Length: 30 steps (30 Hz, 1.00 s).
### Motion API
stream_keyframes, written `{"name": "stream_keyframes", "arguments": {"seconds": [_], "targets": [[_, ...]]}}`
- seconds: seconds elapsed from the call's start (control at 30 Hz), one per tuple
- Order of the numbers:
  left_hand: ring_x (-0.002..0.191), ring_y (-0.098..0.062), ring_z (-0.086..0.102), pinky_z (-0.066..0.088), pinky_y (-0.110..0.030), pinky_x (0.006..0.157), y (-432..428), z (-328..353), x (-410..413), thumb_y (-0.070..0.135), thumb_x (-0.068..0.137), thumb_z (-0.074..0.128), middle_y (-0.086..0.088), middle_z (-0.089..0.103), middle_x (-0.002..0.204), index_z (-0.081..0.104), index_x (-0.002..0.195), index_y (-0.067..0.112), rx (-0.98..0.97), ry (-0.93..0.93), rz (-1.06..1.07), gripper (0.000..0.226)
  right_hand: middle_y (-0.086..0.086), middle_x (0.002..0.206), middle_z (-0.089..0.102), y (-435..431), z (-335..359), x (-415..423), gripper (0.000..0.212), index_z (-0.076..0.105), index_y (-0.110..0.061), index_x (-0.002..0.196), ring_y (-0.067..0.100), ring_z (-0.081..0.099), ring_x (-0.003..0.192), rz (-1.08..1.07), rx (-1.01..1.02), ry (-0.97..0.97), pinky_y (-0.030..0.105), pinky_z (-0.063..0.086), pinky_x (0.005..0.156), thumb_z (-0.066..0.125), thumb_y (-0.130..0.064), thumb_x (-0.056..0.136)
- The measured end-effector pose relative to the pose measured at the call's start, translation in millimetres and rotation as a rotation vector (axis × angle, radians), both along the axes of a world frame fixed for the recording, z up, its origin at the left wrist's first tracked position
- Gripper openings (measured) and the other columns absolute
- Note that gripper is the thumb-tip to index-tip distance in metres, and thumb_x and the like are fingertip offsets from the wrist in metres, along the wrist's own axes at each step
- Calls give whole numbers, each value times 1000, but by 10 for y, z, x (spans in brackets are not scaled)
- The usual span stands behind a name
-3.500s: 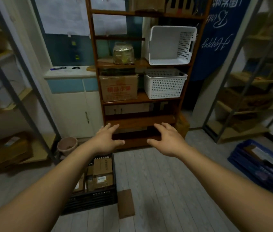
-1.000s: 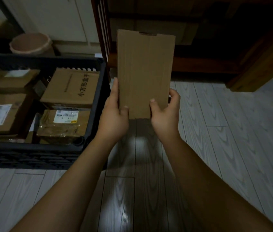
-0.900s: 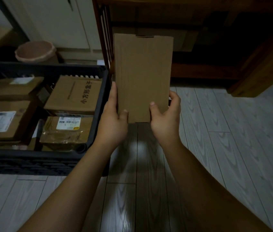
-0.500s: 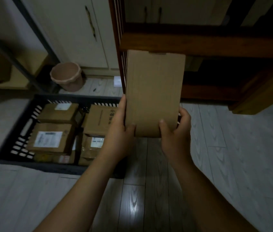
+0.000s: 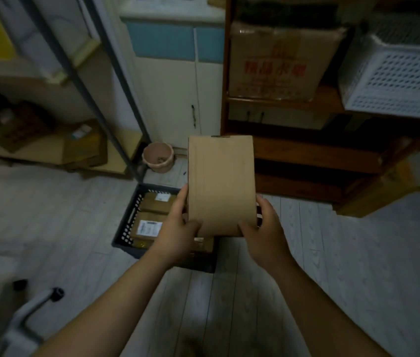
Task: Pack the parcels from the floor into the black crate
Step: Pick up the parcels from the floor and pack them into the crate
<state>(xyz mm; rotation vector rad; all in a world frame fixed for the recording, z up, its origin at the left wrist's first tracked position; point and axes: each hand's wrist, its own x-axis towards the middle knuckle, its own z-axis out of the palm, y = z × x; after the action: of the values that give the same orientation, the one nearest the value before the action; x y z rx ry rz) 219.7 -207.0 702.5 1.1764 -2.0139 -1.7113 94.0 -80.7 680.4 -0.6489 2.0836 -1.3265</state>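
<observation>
Parcel [image 5: 221, 185], a plain brown cardboard one, sits at the centre of the frame, held up off the floor with its broad face toward the camera and its long side running up and down. Both hands grip it at the lower end: the left hand [image 5: 181, 231] wraps the lower left edge with the thumb across the front face, and the right hand [image 5: 264, 229] clasps the lower right corner the same way. Behind and below the hands, just left of centre, the black crate [image 5: 126, 229] rests on the pale plank floor [image 5: 345, 266]; the held parcel and the left hand cover its right part. Inside it lie several packed boxes [image 5: 149, 224], two of them showing white labels.

Further up, a small pinkish bucket [image 5: 158, 157] stands on the floor beside the foot of a white cupboard [image 5: 175, 94]. To the right of the cupboard is a dark wooden shelf unit [image 5: 306, 148], carrying a large carton [image 5: 278, 63] with red print and, at the upper right of the frame, a white perforated basket [image 5: 399, 81]. A metal rack [image 5: 87, 91] with more cartons fills the upper left. At the lower left corner a chair base with castors [image 5: 54, 295] shows.
</observation>
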Motion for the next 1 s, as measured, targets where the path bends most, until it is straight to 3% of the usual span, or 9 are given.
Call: {"name": "stream_keyframes", "arguments": {"seconds": [0.13, 0.27, 0.37, 0.47, 0.57, 0.67, 0.73, 0.83, 1.0], "targets": [[128, -15, 43, 43, -40, 104, -85, 518, 276, 1, 91, 51, 7, 38, 145, 14, 148, 41, -36, -49, -111, 79, -11, 121, 48, 26, 586, 26, 66, 25, -37, 145, 2, 54, 100, 14, -100, -68, 23, 45, 81, 57, -11, 93], [113, -10, 49, 46, -29, 92, -46, 944, 488, 1, 92, 51, 10, 44, 129, 27, 145, 34, -53, -36, -50, 67, 0, 126, 56, -72, 999, -26, 87, 5, -47, 148, 16, 56, 113, -67, -200, -193, 44, 50, 92, 59, -8, 92], [106, -22, 59, 54, -39, 84, -47, 1107, 626, 10, 90, 59, -3, 51, 129, 32, 143, 31, 29, 77, 195, 64, 11, 125, 56, -140, 1188, 74, 91, 1, -48, 148, 24, 59, 111, -130, -319, -308, 31, 55, 68, 57, -3, 92], [97, -29, 65, 58, -41, 76, -65, 1205, 765, 8, 88, 60, -12, 54, 122, 34, 140, 27, 180, 126, 218, 62, 8, 121, 55, -193, 1307, 233, 89, 5, -44, 148, 18, 59, 103, -127, -366, -317, 21, 48, 57, 59, -3, 91], [93, -30, 64, 55, -50, 85, -265, 1375, 909, 3, 89, 56, -13, 53, 119, 36, 134, 31, 164, 148, 173, 56, -1, 119, 48, -262, 1422, 320, 83, 15, -35, 148, 8, 53, 95, -164, -369, -193, 24, 46, 77, 65, -8, 88], [91, -28, 63, 56, -48, 80, -619, 1482, 1040, 2, 90, 55, -7, 56, 109, 25, 139, 34, 100, 161, 189, 66, -3, 126, 47, -464, 1431, 401, 69, 29, -28, 145, 13, 48, 112, -170, -343, -107, 35, 44, 97, 64, -12, 89], [92, -25, 64, 56, -41, 76, -887, 1454, 1134, 6, 90, 57, -8, 62, 107, 19, 141, 28, 47, 206, 316, 67, -3, 123, 50, -680, 1379, 564, 57, 39, -23, 139, 14, 50, 112, -159, -299, -44, 34, 46, 95, 64, -16, 89], [101, -24, 61, 54, -42, 82, -1310, 1330, 1361, 15, 89, 61, -9, 60, 118, 32, 133, 21, -70, 152, 408, 54, -4, 117, 53, -1038, 1247, 921, 48, 42, -21, 132, 13, 52, 107, -167, -270, -52, 28, 44, 86, 64, -16, 89], [113, -16, 51, 46, -40, 99, -1880, 1089, 1740, 4, 86, 61, 6, 49, 124, 33, 143, 21, -141, -3, 177, 65, -6, 128, 45, -1545, 920, 1369, 66, 28, -26, 148, 13, 48, 115, -135, -144, -24, 38, 43, 102, 62, -19, 91]]}}
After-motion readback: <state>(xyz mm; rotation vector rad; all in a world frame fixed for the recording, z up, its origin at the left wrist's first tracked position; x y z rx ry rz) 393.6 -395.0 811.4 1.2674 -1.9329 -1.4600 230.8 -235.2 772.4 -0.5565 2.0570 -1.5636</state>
